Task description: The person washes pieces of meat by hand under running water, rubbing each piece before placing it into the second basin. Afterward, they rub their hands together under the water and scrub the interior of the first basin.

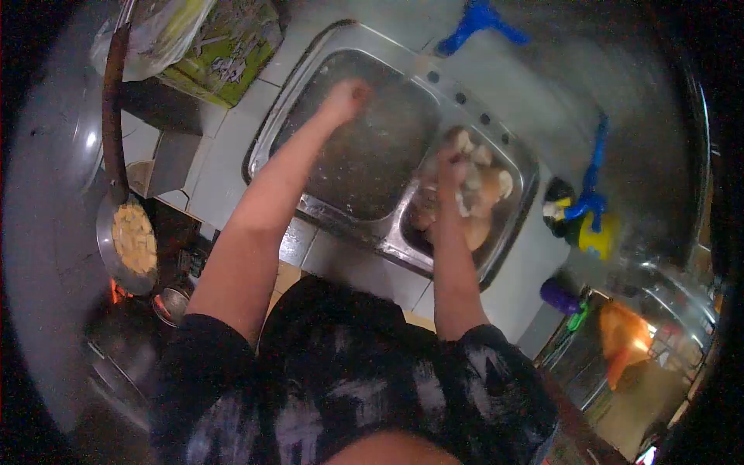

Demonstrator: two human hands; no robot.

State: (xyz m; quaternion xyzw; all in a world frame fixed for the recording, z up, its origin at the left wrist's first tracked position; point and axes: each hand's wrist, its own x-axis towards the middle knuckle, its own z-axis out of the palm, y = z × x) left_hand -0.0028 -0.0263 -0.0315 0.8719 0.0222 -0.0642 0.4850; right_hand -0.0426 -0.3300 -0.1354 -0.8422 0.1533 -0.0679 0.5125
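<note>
My left hand is over the far part of the large left basin of a metal double sink. Its fingers look curled in, and whatever they may hold is hidden. My right hand reaches down into the smaller right basin, among several pale, rounded pieces that look wet. Blur and low light hide what these pieces are and how the fingers meet them. Drops and wet marks show on the floor of the left basin.
At the left, a long-handled pan of yellowish chunks sits over a glowing flame. A green-and-white bag stands behind the sink's left. Blue spray triggers, a yellow bottle and a purple bottle are at the right.
</note>
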